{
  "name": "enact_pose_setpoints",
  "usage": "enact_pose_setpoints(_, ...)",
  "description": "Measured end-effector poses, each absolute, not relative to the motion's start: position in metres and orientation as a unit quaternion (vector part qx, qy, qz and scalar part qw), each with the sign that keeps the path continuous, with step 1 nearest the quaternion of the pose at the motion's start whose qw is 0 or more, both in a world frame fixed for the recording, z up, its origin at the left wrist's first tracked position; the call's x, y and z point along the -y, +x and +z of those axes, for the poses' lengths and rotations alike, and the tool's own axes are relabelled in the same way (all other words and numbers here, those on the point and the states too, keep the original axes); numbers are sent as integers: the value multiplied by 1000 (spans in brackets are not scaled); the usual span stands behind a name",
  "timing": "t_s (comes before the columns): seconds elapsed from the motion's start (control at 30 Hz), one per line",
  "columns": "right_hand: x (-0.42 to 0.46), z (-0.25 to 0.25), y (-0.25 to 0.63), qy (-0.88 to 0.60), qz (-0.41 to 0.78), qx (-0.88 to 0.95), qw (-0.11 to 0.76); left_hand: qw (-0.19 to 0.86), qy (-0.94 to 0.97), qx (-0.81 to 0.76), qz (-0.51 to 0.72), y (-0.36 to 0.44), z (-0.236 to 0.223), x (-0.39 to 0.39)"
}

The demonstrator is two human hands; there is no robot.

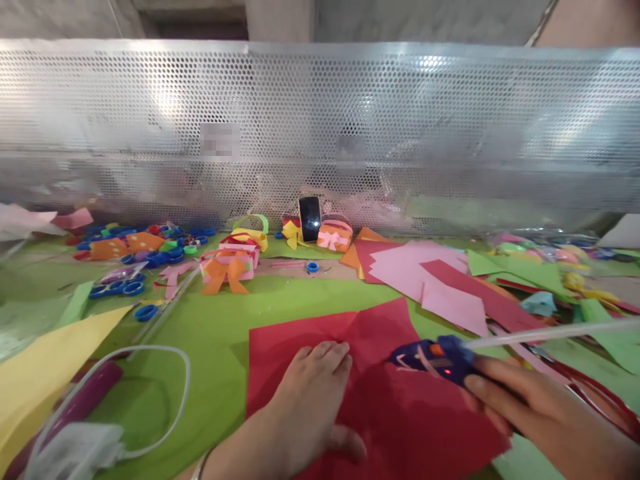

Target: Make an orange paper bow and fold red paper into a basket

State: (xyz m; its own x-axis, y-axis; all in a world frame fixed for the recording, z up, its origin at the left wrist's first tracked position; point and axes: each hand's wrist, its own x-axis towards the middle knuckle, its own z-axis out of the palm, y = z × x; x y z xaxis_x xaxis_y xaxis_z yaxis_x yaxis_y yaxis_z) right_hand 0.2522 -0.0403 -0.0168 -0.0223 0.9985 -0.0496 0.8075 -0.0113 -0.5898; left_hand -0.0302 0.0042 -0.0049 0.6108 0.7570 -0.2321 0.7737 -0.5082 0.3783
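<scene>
One red sheet (pixel 425 420): creased, unfolded, unjoined;
Left hand (pixel 307 393): spread on red sheet;
Right hand (pixel 535 403): gripping glue gun (pixel 447 360);
Orange bow (pixel 226 272): formed

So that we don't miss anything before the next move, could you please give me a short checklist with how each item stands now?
1. Glue gun in the right hand's grip: ok.
2. Gun's light lit: ok, it glows red.
3. Glue stick in the gun's rear: ok.
4. Left hand on the red paper, apart from the nozzle: ok.
5. Paper smooth: not ok, creases show.
6. Glue hot enough to flow: cannot tell.
</scene>
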Motion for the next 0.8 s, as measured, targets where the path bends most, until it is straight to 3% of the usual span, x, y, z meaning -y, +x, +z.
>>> enact_pose_setpoints(0.1, 34, 0, 227, -630, 318, 692, 151, 230, 864, -447, -23, -32, -5, -3)
enact_pose_setpoints(0.37, 39, -23, 307, -722, 377, 526, 244, 222, 871, -439, -21, -27, -2, -4)
enact_pose_setpoints(0.6, 34, 10, 250, -685, 284, 647, 177, 230, 863, -448, -41, -27, 9, -4)
enact_pose_setpoints(0.8, 28, 10, 248, -665, 295, 667, 161, 241, 853, -458, -59, -26, 15, -3)
